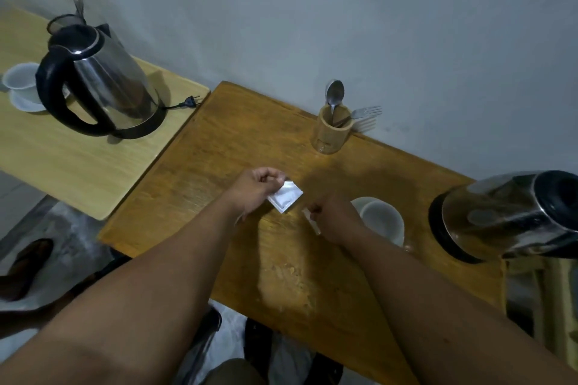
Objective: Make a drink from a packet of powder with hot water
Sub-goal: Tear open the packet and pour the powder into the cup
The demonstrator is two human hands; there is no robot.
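A steel kettle (103,78) is sitting on the pale side table (78,159); the left hand (255,187) is pinching the white packet (285,196) above the brown table (219,141) — the right hand (333,216) is pinching a torn strip (312,222), partly blocking the white cup (383,219); a second kettle (506,216) is standing far right.

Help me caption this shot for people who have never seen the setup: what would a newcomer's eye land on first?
First, the two bare hands over the middle of the brown wooden table: the left hand pinches a small white torn-open packet, and the right hand holds the thin strip torn off it. Next, the shiny steel electric kettle with a black handle on the paler table at left, and a second steel kettle at the right edge beside a white ceramic cup.
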